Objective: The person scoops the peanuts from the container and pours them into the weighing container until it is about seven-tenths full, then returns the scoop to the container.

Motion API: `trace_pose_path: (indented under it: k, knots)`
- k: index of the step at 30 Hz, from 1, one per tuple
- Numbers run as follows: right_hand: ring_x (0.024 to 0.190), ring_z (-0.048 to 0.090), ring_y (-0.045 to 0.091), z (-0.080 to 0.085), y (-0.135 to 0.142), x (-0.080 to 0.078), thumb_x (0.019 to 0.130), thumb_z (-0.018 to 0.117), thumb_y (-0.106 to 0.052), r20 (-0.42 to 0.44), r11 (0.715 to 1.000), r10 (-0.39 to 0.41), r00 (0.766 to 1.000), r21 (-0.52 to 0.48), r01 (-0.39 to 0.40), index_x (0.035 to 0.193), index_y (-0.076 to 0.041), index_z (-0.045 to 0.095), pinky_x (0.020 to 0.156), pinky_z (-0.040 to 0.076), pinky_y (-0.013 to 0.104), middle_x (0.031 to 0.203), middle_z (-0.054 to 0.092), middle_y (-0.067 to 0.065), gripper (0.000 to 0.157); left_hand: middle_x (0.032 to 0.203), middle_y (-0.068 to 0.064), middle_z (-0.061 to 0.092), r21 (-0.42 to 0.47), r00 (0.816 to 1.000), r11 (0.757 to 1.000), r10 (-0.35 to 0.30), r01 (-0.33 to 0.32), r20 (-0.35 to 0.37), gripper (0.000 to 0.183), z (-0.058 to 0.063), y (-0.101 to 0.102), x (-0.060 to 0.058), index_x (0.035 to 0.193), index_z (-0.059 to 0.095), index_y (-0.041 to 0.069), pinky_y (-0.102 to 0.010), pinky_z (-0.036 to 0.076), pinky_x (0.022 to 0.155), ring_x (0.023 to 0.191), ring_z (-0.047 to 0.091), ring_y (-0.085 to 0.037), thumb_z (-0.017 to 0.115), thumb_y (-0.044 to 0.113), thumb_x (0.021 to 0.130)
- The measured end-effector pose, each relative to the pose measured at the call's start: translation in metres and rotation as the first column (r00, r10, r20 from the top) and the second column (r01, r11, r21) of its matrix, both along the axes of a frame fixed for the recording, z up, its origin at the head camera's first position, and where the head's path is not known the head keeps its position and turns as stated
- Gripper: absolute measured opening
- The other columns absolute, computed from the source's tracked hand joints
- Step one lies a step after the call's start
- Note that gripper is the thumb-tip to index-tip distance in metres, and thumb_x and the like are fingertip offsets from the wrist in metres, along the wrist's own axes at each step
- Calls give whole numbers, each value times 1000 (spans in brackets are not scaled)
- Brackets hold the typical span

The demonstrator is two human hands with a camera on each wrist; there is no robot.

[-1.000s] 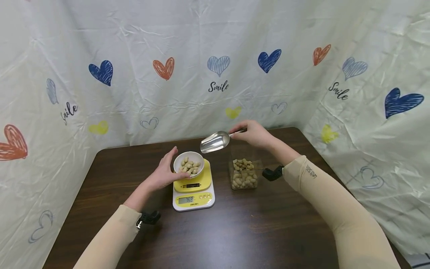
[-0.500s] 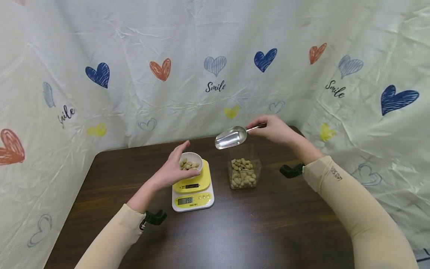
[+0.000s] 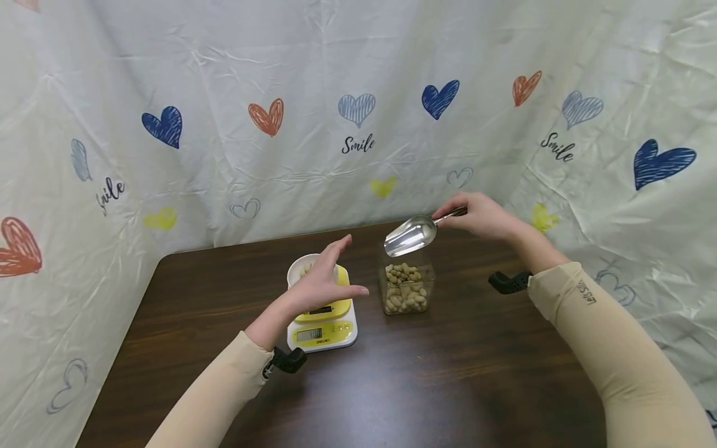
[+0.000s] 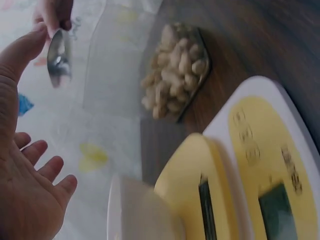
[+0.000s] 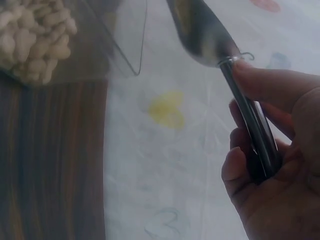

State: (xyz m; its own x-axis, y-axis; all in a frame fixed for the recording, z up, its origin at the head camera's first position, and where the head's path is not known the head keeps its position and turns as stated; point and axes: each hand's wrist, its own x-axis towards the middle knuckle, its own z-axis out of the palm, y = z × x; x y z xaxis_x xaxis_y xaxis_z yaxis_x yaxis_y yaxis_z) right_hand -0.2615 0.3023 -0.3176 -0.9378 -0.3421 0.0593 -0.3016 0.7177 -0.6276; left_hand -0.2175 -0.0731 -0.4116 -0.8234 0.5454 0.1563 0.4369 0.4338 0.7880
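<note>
My right hand (image 3: 478,218) holds a shiny metal scoop (image 3: 413,236) by its handle, with thumb and fingers curled round it in the right wrist view. The scoop looks empty and hangs over a clear plastic box (image 3: 430,277) of peanuts (image 3: 404,300). My left hand (image 3: 313,287) has thumb and fingers spread wide and holds nothing. In the head view it overlaps a white bowl (image 3: 294,272) with peanuts in it. The bowl (image 4: 142,215) stands apart from the left hand in the left wrist view. Under it is a yellow and white kitchen scale (image 3: 350,333).
The dark wooden table (image 3: 448,373) carries the scale and, to its right, the peanut box. A pale curtain (image 3: 302,56) printed with hearts hangs behind the table and along both sides. Black straps with camera mounts (image 3: 508,283) sit on both wrists.
My right hand has drawn the scoop rightward, away from the bowl to over the box. The left hand has left the bowl and moved right. The scale's digits have dropped from 76.8 to about 40.
</note>
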Motion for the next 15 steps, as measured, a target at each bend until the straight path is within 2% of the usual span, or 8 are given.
trace_pose_path:
  k: [6, 15]
  knots:
    - [110, 58, 24, -6, 8, -2, 96, 75, -29, 19, 999, 26, 999, 40, -27, 112, -18, 79, 86, 46, 44, 121, 65, 6, 20, 167, 3, 21, -35, 999, 999, -31, 32, 28, 117, -7, 29, -3, 166, 12, 25, -46, 26, 119, 152, 19, -16, 85, 54, 80]
    - [111, 58, 28, -14, 2, -6, 97, 75, -26, 8, 992, 55, 998, 110, -55, 113, -16, 78, 88, 47, 47, 122, 64, 9, 19, 170, 0, 13, -73, 996, 997, -9, 15, 90, 124, -21, 56, -8, 166, 3, 25, -46, 24, 120, 154, 12, -19, 83, 61, 78]
